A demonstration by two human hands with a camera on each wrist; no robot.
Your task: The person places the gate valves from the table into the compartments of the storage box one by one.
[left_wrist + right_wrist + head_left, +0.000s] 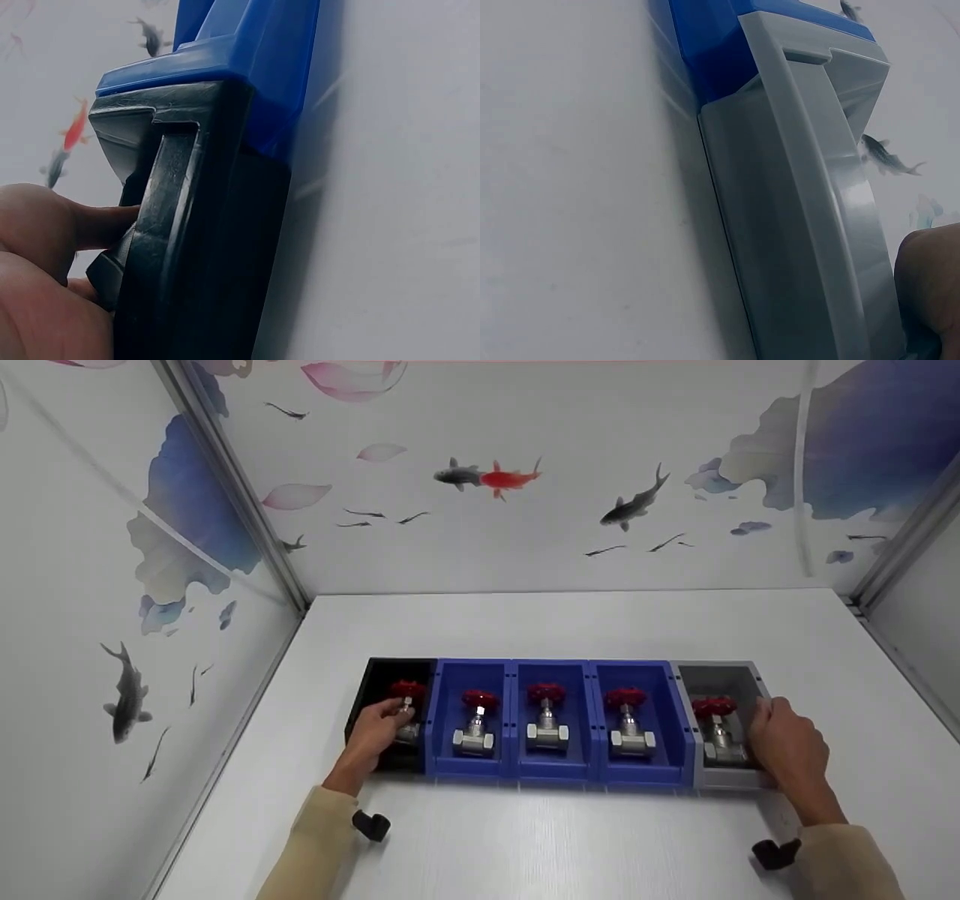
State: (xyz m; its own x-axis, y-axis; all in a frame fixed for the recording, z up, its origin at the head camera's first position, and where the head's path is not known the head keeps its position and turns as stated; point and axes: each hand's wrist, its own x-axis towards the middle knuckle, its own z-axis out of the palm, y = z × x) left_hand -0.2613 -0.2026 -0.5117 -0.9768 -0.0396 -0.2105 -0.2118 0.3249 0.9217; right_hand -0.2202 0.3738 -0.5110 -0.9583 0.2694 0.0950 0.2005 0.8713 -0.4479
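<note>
My left hand (375,731) reaches into the black bin (365,682) at the row's left end. Its thumb and fingers pinch the gate valve (407,688) there, which has a red handwheel; the bin wall hides part of the grip in the left wrist view. At the other end, my right hand (793,742) holds the right side wall of the grey bin (731,671), its fingertips mostly hidden. Inside that bin lies another valve (718,731). Between them, three blue bins hold one valve each: left valve (476,727), middle valve (547,720) and right valve (630,724).
The joined bins stand on a white table (562,840). White panels printed with fish and leaves rise behind (525,532) and at the left (67,607), with metal frame posts at the corners. A black device (371,826) sits at each wrist.
</note>
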